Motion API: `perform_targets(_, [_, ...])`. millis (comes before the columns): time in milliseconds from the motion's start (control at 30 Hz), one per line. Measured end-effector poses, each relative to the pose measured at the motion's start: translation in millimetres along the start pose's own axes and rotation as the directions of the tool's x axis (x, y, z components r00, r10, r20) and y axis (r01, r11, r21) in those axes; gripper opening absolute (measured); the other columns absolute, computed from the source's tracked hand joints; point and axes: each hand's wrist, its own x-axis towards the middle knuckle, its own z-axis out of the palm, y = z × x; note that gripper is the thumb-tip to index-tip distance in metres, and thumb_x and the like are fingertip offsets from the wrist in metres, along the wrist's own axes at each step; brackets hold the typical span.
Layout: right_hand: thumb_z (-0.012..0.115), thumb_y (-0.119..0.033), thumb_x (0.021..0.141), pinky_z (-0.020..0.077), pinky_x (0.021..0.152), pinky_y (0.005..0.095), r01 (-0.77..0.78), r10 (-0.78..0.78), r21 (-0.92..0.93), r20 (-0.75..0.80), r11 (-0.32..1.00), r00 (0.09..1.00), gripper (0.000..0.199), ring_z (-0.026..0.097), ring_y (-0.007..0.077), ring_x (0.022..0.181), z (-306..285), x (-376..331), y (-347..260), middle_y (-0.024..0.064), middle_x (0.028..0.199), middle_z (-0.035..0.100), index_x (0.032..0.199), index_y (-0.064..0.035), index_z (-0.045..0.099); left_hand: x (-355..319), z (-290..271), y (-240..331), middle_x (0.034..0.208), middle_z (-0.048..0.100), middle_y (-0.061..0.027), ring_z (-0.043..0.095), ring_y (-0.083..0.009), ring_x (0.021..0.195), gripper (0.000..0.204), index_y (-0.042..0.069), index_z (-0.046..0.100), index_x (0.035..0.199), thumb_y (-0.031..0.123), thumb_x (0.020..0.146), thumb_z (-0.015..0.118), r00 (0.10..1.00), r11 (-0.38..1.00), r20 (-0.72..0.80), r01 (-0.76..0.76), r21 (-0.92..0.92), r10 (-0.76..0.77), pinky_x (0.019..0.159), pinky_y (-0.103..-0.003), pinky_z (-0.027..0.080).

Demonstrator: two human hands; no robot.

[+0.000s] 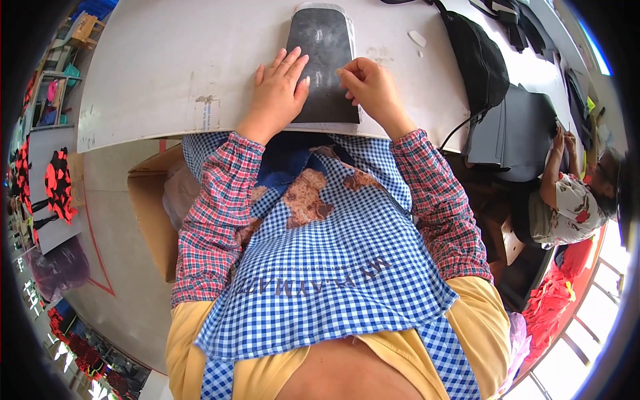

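Note:
A flat black panel with a rounded far end lies on the white table in front of me. A whitish layer shows along its far and right edges. My left hand rests palm down at the panel's left edge, fingers stretched out and their tips on the black surface. Over the right side of the panel, my right hand has thumb and forefinger pinched together. Whatever may be between those fingertips is too small to make out.
Right of the panel lie a small white chip and a black pouch with a cord. Dark grey sheets hang over the table's right edge, near a seated co-worker. An open cardboard box stands below, at my left.

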Motion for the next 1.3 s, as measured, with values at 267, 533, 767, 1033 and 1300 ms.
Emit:
perform_targets(267, [0.065,-0.024,0.083,0.0536,0.063,0.0374,0.132,-0.134,-0.246,0.007,0.960,0.991,0.024,0.067,0.0273,0.063,18.9,21.2,-6.3,0.0151,0.068,0.067,0.084,-0.0004,0.067,-0.2,0.1,3.9,0.149,0.043,-0.0056,0.036,-0.0261,0.141,0.045,0.013,0.050,0.138,0.026,0.095,0.053,0.999,0.999,-0.040,0.005,0.034,-0.003,0.112,-0.055,0.027])
perform_targets(533, [0.064,-0.024,0.080,0.0528,0.065,0.0435,0.246,-0.295,-0.459,-0.035,0.854,0.955,0.022,0.067,0.0359,0.070,33.2,21.1,-6.2,0.0184,0.070,0.067,0.078,-0.0024,0.065,-0.5,1.0,5.4,0.149,0.044,-0.0049,0.037,-0.0248,0.140,0.046,0.014,0.050,0.138,0.025,0.094,0.056,0.998,0.999,-0.057,0.028,0.036,-0.026,0.112,-0.054,0.027])
perform_targets(767, [0.064,-0.023,0.079,0.0530,0.065,0.0428,0.251,-0.239,-0.399,0.081,0.882,0.968,0.022,0.067,0.0362,0.069,22.4,21.8,-12.9,0.0184,0.070,0.067,0.078,-0.0016,0.066,-2.4,3.0,4.6,0.149,0.044,-0.0043,0.038,-0.0241,0.139,0.045,0.015,0.051,0.137,0.026,0.094,0.055,0.997,0.998,-0.072,0.034,0.057,-0.030,0.111,-0.055,0.027])
perform_targets(1033, [0.065,-0.021,0.079,0.0536,0.066,0.0393,0.282,-0.276,-0.492,0.086,0.823,0.957,0.021,0.068,0.0340,0.070,23.8,24.7,-14.9,0.0179,0.074,0.068,0.081,-0.0006,0.067,-3.1,6.1,3.2,0.149,0.044,-0.0046,0.037,-0.0246,0.140,0.045,0.015,0.052,0.137,0.025,0.094,0.055,0.996,0.999,-0.085,0.037,0.034,-0.034,0.112,-0.056,0.027])
perform_targets(1300, [0.064,-0.022,0.083,0.0543,0.054,0.0263,0.000,0.005,-0.142,0.033,0.990,0.999,0.022,0.065,0.0119,0.063,5.7,71.9,-9.5,0.0063,0.073,0.068,0.085,0.0001,0.067,-1.7,7.7,2.4,0.146,0.047,-0.0058,0.039,-0.0250,0.138,0.042,0.011,0.056,0.132,0.029,0.094,0.053,0.993,1.000,-0.116,0.018,0.000,-0.018,0.109,-0.060,0.027])
